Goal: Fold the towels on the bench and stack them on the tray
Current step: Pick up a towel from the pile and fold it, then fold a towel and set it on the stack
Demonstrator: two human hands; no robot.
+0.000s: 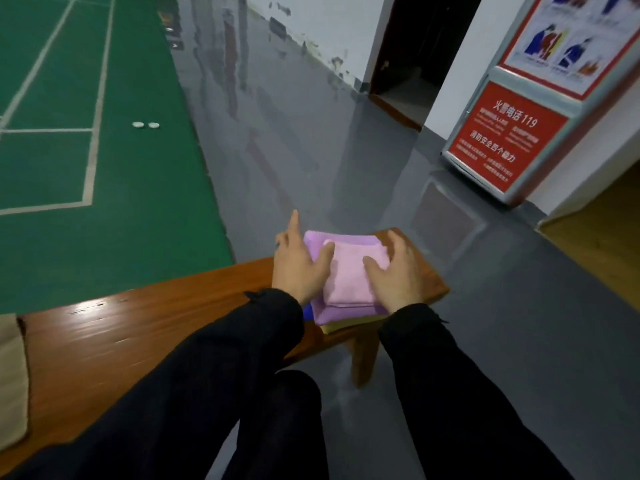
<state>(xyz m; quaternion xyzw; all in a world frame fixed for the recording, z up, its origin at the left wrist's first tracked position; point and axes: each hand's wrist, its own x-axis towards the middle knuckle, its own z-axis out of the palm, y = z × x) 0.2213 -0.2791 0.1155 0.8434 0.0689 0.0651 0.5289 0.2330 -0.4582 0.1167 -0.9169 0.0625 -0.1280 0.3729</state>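
Note:
A folded pink towel (349, 275) lies on top of a folded purple towel (341, 239) at the far right end of the wooden bench (138, 327). A yellow folded layer (346, 325) peeks out beneath them, with a sliver of blue by my left wrist. The tray under the stack is hidden. My left hand (300, 261) rests on the stack's left side, thumb on the pink towel, index finger pointing away. My right hand (394, 271) presses flat on the pink towel's right side, fingers spread.
A beige towel (12, 379) lies at the bench's left end. Grey floor surrounds the bench; a green court (86, 150) lies to the left. A red fire-safety sign stand (509, 140) stands at the right, with a doorway behind it.

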